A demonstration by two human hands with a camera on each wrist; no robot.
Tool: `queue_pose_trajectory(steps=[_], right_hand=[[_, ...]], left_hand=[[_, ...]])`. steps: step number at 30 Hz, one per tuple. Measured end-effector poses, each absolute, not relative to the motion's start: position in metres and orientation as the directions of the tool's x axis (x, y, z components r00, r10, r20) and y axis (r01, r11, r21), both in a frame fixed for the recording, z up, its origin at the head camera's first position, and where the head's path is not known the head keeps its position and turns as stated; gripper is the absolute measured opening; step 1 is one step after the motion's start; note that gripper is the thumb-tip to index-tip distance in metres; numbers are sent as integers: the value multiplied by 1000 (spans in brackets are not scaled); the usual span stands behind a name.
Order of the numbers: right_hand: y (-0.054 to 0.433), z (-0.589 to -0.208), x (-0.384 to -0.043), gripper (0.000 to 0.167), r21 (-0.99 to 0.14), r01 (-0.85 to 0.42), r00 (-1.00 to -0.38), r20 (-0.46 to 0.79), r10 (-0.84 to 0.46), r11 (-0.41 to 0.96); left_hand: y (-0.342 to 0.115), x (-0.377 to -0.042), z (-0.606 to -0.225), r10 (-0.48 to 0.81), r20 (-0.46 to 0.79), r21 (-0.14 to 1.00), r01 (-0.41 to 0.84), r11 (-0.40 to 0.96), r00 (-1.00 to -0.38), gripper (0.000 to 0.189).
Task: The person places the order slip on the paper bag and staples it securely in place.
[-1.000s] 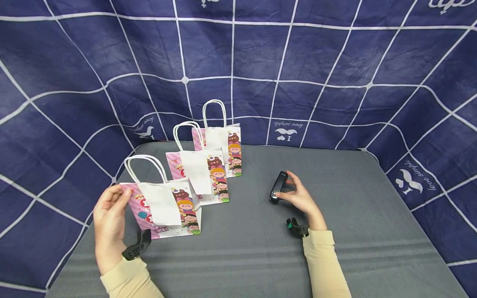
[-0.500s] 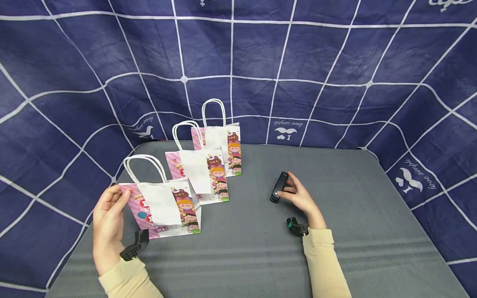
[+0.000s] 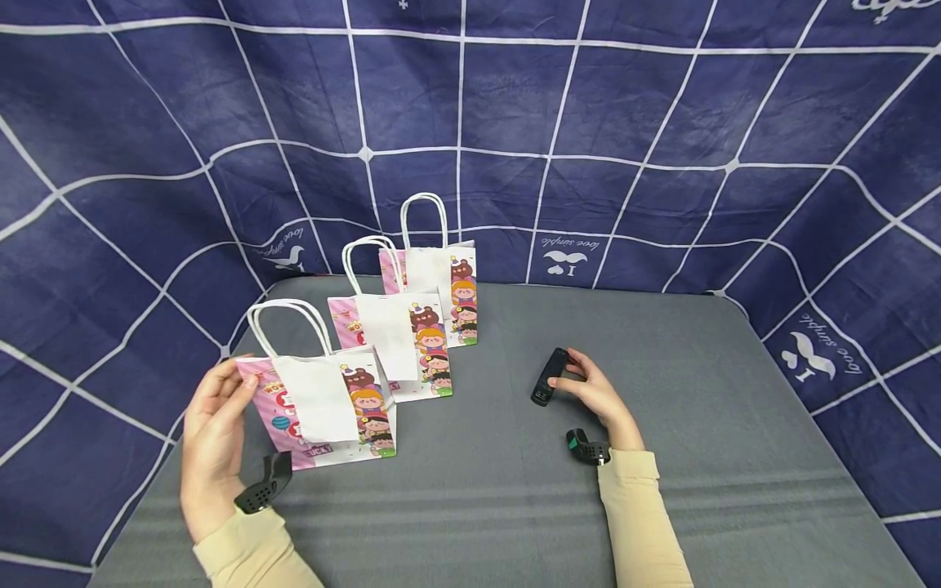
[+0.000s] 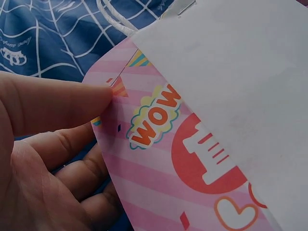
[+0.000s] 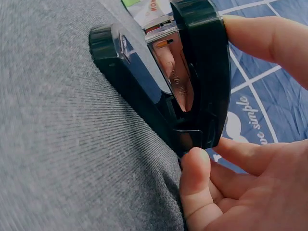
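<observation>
In the head view my left hand [image 3: 213, 445] pinches the left edge of the nearest paper gift bag [image 3: 319, 408], which stands upright with white rope handles. The left wrist view shows the thumb on the bag's pink side panel [image 4: 159, 120], by the word WOW; the other fingers are behind it. Off to the right, my right hand [image 3: 597, 402] grips a black stapler [image 3: 550, 377] by its rear end and top. In the right wrist view the stapler [image 5: 211, 67] stands with its arms apart, its base against the grey cloth.
Two matching bags, a middle one [image 3: 393, 347] and a far one [image 3: 430, 286], stand in a diagonal row behind the nearest. Grey cloth [image 3: 470, 506] covers the table. A blue curtain with white grid lines [image 3: 500, 106] encloses the back and sides.
The stapler has turned slightly in my right hand, so more of its top faces up, and its far end has come a little nearer. My left hand still pinches the bag.
</observation>
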State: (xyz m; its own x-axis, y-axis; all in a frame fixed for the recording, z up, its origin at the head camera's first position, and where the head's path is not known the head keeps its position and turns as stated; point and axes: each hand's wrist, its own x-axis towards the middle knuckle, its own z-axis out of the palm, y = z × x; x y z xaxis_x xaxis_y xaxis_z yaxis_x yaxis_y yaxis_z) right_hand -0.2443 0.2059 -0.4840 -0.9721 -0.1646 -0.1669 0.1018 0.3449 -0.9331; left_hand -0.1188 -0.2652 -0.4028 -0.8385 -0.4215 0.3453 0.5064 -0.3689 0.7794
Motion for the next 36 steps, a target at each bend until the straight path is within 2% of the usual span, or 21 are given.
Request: queue_pose_trajectory(steps=[13,17,25,30,36], right_hand=[[207,-482,-246,87,-931,97,-965,-175,-196,352],[207,-471,-240,85,-930,98,-960,-181,-211,355],[212,-478,-243,76,-931,106,-971,-172,-165,349],[211,-475,-243,73,-920,132,-979,-179,-97,369],[214,-468,-242,74,-916,148,-984,-174,-36,373]], left_hand=[[-265,-118,-403,-371,386,785,512,-349,-845,33],[-265,-119,-403,-368,388,795,509,-331,-845,32],[-262,-118,-401,-431,339,807,495,-324,-836,33],[-261,-117,-396,-503,333,768,539,-346,-797,33],[-262,-116,-390,-609,339,674,636,-374,-717,32]])
